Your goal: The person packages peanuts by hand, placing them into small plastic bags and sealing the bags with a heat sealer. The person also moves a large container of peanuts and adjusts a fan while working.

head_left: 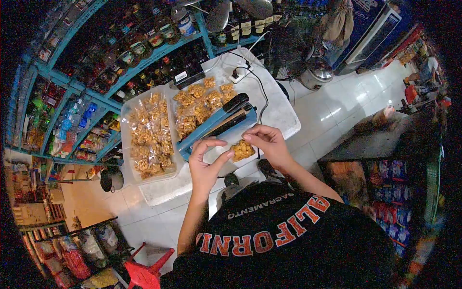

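Observation:
A small clear bag of golden-brown snack pieces [243,151] is between my two hands in front of my chest. My left hand [206,161] has its thumb at the bag's left side and its index finger curled toward the upper edge. With thumb and index finger, my right hand [266,143] pinches the bag's top. Just beyond, a blue heat sealer [211,131] with a black-ended arm lies slantwise on the white table [284,115]. More filled snack bags [197,103] lie behind the sealer.
Left on the table stands a clear plastic tub [126,144] full of snack bags. A power strip [239,73] with a black cord sits at the back. Blue shelves [139,62] of bottles rise beyond, and a red plastic stool [144,272] is at lower left.

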Demonstrator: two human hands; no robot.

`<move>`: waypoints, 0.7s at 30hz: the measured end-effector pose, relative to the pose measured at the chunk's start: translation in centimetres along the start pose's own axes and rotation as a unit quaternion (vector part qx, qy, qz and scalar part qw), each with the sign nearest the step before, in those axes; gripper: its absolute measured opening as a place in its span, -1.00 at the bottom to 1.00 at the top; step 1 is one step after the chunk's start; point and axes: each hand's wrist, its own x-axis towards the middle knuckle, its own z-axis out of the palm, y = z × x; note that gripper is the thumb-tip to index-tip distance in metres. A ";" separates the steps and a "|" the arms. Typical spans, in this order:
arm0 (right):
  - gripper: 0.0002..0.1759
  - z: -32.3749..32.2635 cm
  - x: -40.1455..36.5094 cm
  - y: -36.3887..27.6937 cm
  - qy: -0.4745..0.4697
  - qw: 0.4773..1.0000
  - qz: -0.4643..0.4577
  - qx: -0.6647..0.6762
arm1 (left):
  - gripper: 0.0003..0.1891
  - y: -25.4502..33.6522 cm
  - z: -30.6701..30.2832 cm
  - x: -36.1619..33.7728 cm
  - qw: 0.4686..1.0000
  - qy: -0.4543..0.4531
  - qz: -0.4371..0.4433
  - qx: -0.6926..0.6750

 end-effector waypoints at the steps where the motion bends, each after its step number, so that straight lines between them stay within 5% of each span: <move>1: -0.92 0.1 0.0 -0.1 0.012 1.000 0.005 0.001 | -0.86 -0.2 -0.1 0.0 0.999 0.000 0.017 0.037; 14: -0.92 0.1 0.2 0.2 0.007 1.000 0.012 -0.006 | -0.90 -0.6 0.2 0.0 0.998 0.007 -0.037 -0.049; 21: -0.91 -0.1 0.2 0.3 -0.013 0.998 0.017 -0.063 | -0.89 -0.4 0.1 0.3 0.997 -0.055 0.000 0.048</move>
